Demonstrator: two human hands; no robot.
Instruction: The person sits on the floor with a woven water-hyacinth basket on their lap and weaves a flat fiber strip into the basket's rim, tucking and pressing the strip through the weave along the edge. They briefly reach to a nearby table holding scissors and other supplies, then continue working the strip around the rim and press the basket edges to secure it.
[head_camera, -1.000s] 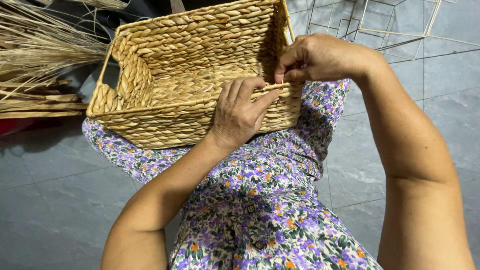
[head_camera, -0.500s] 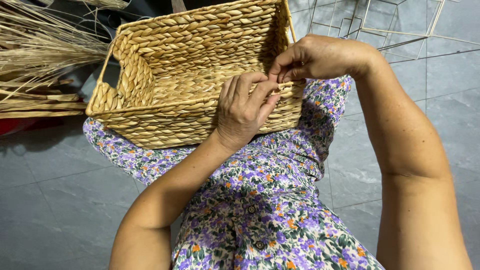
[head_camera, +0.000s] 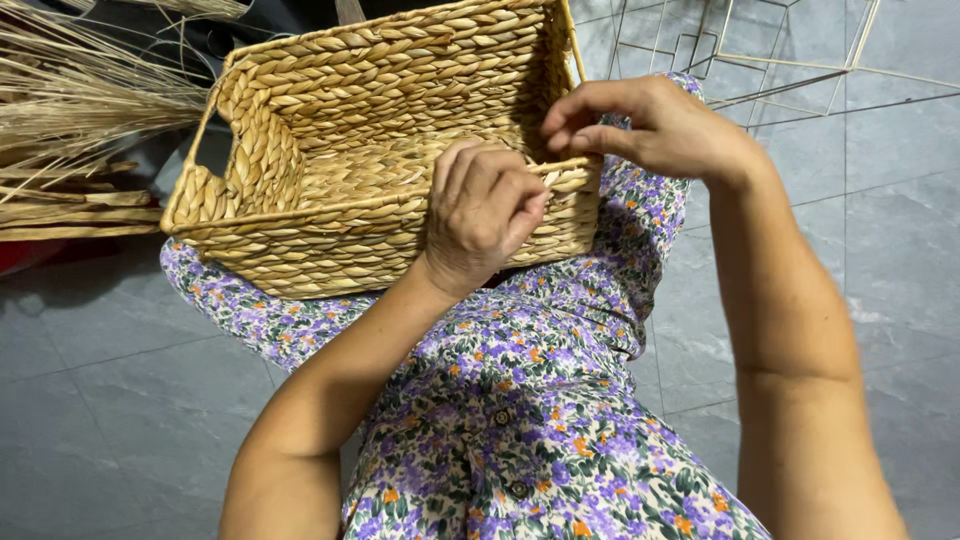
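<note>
i see the woven basket (head_camera: 370, 150) on the lap; left hand (head_camera: 485, 215) fingers have curled onto its near rim, right hand (head_camera: 640, 125) still pinching a strand at the rim's right corner — weaving continues.

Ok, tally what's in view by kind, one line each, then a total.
Woven basket: 1
Hands, left hand and right hand, both at the basket's near rim: 2
Bundle of dry straw: 1
Wire frame on the floor: 1
Flowered dress: 1
Total: 6
</note>
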